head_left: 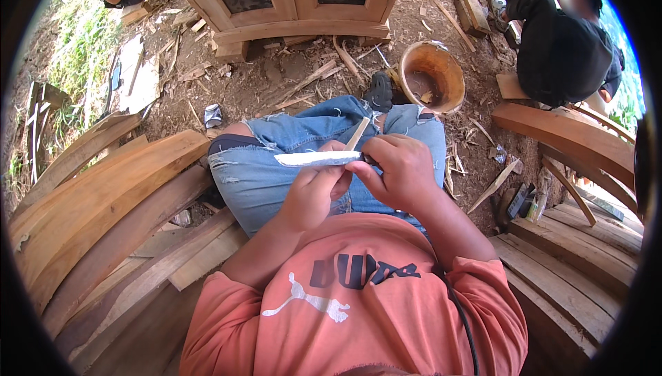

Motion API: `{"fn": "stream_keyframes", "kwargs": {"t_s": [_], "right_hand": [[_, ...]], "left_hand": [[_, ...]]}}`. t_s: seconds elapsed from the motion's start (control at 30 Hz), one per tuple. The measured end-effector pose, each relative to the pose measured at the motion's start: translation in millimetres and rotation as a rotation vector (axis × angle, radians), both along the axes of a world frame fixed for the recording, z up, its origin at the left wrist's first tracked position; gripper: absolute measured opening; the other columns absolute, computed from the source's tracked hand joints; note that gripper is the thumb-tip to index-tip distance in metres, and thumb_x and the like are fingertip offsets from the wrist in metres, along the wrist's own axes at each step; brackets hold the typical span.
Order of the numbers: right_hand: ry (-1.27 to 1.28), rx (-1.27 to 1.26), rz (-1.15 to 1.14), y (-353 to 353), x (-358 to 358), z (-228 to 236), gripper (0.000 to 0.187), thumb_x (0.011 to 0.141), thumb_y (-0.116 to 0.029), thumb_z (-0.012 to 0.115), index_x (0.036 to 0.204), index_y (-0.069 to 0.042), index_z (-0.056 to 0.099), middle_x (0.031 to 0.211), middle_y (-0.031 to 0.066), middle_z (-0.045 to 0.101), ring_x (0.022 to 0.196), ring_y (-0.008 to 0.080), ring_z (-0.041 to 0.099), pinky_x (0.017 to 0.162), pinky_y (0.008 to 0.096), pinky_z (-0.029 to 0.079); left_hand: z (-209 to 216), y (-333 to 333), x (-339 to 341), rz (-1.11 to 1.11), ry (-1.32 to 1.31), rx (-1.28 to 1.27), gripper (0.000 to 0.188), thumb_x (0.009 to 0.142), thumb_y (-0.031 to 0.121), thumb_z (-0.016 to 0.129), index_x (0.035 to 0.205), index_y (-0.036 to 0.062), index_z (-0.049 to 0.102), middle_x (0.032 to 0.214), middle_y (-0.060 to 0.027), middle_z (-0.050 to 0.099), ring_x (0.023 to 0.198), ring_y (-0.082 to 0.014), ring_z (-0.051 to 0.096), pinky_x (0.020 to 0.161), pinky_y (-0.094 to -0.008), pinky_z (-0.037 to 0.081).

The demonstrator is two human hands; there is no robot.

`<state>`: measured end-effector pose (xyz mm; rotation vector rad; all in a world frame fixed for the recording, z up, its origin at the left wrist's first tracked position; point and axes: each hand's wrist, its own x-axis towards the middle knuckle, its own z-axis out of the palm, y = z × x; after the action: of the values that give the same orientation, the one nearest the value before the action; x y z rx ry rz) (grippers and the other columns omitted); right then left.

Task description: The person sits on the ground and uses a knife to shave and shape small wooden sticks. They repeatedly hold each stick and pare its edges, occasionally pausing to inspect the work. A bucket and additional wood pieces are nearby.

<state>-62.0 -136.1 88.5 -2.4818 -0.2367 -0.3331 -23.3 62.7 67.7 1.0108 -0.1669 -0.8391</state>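
Over my lap, my right hand (396,166) is closed around the handle of a knife (314,159), most of the handle hidden in its fingers. The pale, straight blade points left. A thin strip of pale wood (357,133) sticks up past the blade, leaning away to the right. My left hand (314,193) is closed on the strip's lower part under the blade; its fingertips are partly hidden. Both hands nearly touch, in front of my torn blue jeans (248,169).
Curved wooden pieces (103,190) lie at my left, more planks (565,266) at my right. Ahead stand a framed wooden cabinet (296,4) and a dirty yellow bucket (458,76). A person in dark clothes (562,48) sits at the far right. Shavings and a can (213,115) litter the ground.
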Motion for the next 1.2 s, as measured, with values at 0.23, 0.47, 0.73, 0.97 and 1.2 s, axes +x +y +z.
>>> {"fn": "stream_keyframes", "kwargs": {"t_s": [0.23, 0.47, 0.73, 0.97, 1.2], "right_hand": [[-0.017, -0.015, 0.076, -10.8, 6.7, 6.3, 0.039, 0.09, -0.044, 0.079, 0.081, -0.009, 0.066, 0.075, 0.0087, 0.066, 0.07, 0.0334, 0.067, 0.061, 0.0455, 0.053], [-0.04, -0.015, 0.117, -16.3, 8.7, 5.5, 0.038, 0.089, -0.044, 0.08, 0.079, -0.01, 0.066, 0.074, 0.0074, 0.065, 0.068, 0.0321, 0.066, 0.06, 0.0449, 0.052], [-0.08, -0.043, 0.083, -15.6, 3.6, 9.7, 0.043, 0.087, -0.05, 0.081, 0.078, -0.011, 0.066, 0.07, 0.006, 0.062, 0.065, 0.0299, 0.065, 0.058, 0.0429, 0.05], [-0.042, -0.067, -0.012, -20.3, -2.9, -2.9, 0.053, 0.088, -0.059, 0.079, 0.072, -0.01, 0.063, 0.065, 0.0072, 0.059, 0.061, 0.0301, 0.063, 0.056, 0.0429, 0.048], [-0.117, -0.109, -0.112, -41.9, 8.0, -6.9, 0.052, 0.089, -0.057, 0.079, 0.074, -0.009, 0.067, 0.067, 0.0087, 0.062, 0.061, 0.0315, 0.065, 0.056, 0.0435, 0.048]], "left_hand": [[-1.9, 6.4, 1.4, -0.057, -0.101, 0.022, 0.021, 0.116, 0.024, 0.043, 0.116, 0.0065, 0.056, 0.07, 0.0055, 0.042, 0.059, -0.0046, 0.034, 0.054, -0.0235, 0.025], [0.4, 6.1, -1.6, -0.045, -0.067, -0.004, 0.022, 0.116, 0.026, 0.044, 0.115, 0.0067, 0.055, 0.069, 0.0053, 0.04, 0.057, -0.0053, 0.032, 0.054, -0.0245, 0.024], [1.3, 6.7, -2.3, 0.025, 0.026, -0.057, 0.019, 0.115, 0.022, 0.048, 0.119, 0.0061, 0.057, 0.075, 0.0053, 0.045, 0.062, -0.0031, 0.034, 0.056, -0.023, 0.024], [-1.2, 10.7, 5.2, 0.004, -0.064, -0.105, 0.018, 0.115, 0.026, 0.048, 0.115, 0.0085, 0.054, 0.068, 0.005, 0.039, 0.056, -0.0057, 0.032, 0.053, -0.0252, 0.024], [1.4, 10.3, 1.7, 0.005, -0.008, -0.123, 0.024, 0.116, 0.031, 0.048, 0.112, 0.0083, 0.054, 0.067, 0.005, 0.038, 0.057, -0.0063, 0.03, 0.054, -0.0262, 0.024]]}}
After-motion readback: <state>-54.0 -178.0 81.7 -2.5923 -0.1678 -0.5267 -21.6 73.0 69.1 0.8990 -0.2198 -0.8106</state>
